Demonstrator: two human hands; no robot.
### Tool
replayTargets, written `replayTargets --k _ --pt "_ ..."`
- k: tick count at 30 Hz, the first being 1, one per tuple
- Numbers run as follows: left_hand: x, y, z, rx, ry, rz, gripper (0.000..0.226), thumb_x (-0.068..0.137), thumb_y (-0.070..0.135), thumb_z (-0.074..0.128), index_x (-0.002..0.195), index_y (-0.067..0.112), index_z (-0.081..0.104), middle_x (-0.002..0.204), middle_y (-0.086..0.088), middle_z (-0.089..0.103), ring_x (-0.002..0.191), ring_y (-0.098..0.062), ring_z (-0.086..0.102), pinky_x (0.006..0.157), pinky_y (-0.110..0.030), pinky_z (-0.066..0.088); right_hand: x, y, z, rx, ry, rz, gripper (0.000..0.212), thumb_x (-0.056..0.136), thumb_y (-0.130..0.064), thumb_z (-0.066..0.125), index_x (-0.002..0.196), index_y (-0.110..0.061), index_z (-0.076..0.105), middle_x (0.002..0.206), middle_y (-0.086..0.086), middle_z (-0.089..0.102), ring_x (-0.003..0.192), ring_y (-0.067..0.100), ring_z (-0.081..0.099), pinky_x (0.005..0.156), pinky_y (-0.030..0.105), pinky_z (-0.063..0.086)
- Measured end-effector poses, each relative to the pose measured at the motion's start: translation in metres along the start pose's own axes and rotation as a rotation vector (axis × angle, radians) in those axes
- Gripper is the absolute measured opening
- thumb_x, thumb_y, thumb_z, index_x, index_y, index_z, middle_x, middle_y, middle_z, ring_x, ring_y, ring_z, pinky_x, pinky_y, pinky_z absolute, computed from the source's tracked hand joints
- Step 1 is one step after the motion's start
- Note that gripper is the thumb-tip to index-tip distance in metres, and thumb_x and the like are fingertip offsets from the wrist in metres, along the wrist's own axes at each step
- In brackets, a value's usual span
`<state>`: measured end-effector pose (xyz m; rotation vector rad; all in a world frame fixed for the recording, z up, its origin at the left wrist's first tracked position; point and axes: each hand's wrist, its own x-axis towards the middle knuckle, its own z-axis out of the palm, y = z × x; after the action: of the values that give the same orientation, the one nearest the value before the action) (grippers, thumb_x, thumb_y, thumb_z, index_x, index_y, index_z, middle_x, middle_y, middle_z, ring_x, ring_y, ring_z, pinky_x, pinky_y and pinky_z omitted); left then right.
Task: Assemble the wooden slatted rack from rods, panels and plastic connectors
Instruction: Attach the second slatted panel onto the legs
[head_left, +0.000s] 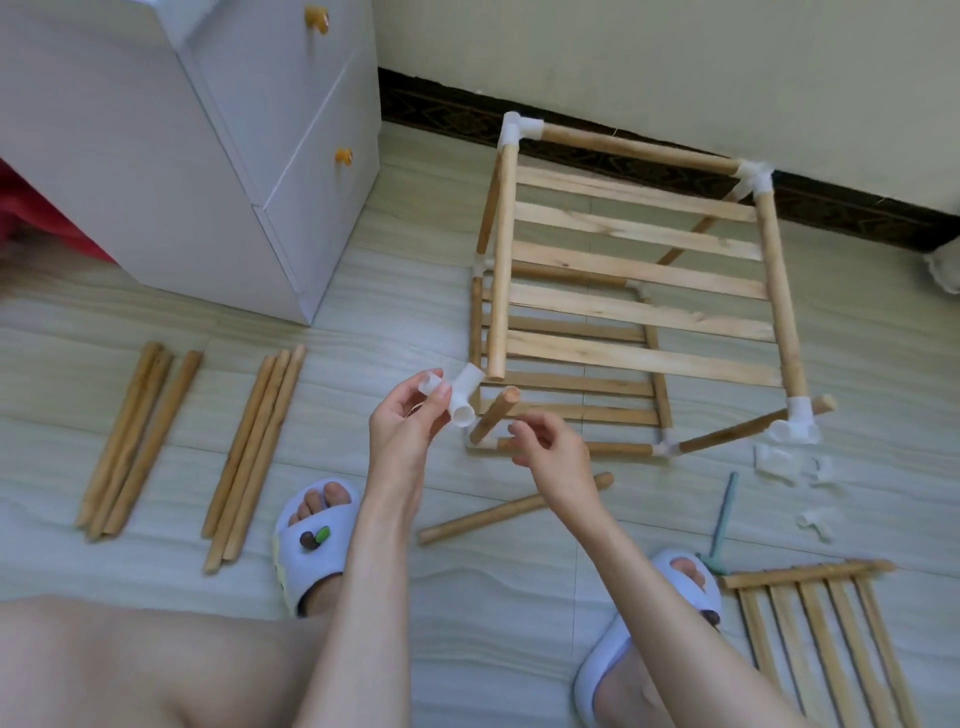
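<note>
Nearest on the floor (467, 597), a loose rod (514, 508) lies between two slippers; above it, left hand (410, 423) pinches a white connector (460, 397) in its fingers; right hand (553, 449) hovers beside, fingers loosely curled, holding nothing; farther off, the half-built rack (639, 270) stands by the wall.

Rack (631, 283) stands by the wall (675, 62); rods (137, 441) lie left on the floor (363, 312), cabinet (208, 156) behind them.

Bare arms and legs — white open-toed slippers (311, 540) with small charms.
</note>
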<state>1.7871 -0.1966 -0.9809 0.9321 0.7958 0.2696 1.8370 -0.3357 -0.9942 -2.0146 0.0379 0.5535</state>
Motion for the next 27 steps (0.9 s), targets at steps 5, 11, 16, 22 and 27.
replayTargets --k 5,11,16,22,27 --pt "-0.022 0.009 0.002 0.038 -0.028 0.064 0.020 0.087 0.002 0.061 0.102 0.013 0.063 0.087 -0.002 0.068 0.072 -0.004 0.065 0.066 -0.014 0.049 -0.035 -0.031 -0.018 0.260 -0.120 -0.042 0.011 0.094 -0.011 0.053 0.096 -0.015 0.063 0.096 0.012 0.067 0.078 0.013 0.066 0.068 0.024 0.056" --pt "-0.048 0.018 0.013 0.079 -0.101 0.055 0.014 0.084 0.005 0.065 0.092 0.007 0.054 0.086 -0.012 0.066 0.073 -0.017 0.068 0.072 -0.023 0.055 -0.057 -0.047 -0.019 0.429 -0.185 -0.096 0.026 0.096 -0.015 0.050 0.119 -0.009 0.060 0.112 0.010 0.067 0.102 0.022 0.064 0.077 0.029 0.056" --pt "-0.057 0.018 0.021 0.115 -0.125 0.067 0.016 0.083 0.010 0.068 0.087 0.008 0.052 0.089 -0.016 0.065 0.082 -0.023 0.066 0.079 -0.030 0.052 -0.066 -0.047 -0.028 0.458 -0.181 -0.164 0.027 0.093 -0.017 0.055 0.116 -0.005 0.063 0.108 0.007 0.070 0.101 0.018 0.066 0.079 0.028 0.055" --pt "-0.064 0.013 0.026 0.268 -0.236 0.077 0.008 0.089 0.013 0.061 0.095 0.008 0.060 0.094 -0.012 0.070 0.081 -0.015 0.067 0.064 -0.020 0.049 -0.069 -0.045 -0.044 0.446 -0.057 -0.205 0.013 0.089 -0.014 0.061 0.099 -0.020 0.068 0.096 0.001 0.072 0.090 0.014 0.067 0.079 0.027 0.055" --pt "-0.064 0.016 0.025 0.418 -0.255 0.091 0.017 0.089 0.010 0.061 0.105 0.008 0.065 0.088 -0.004 0.068 0.070 -0.004 0.061 0.060 -0.013 0.047 -0.065 -0.042 -0.052 0.319 -0.041 -0.251 0.022 0.087 -0.012 0.064 0.104 -0.027 0.065 0.116 0.002 0.062 0.104 0.012 0.063 0.085 0.023 0.052"
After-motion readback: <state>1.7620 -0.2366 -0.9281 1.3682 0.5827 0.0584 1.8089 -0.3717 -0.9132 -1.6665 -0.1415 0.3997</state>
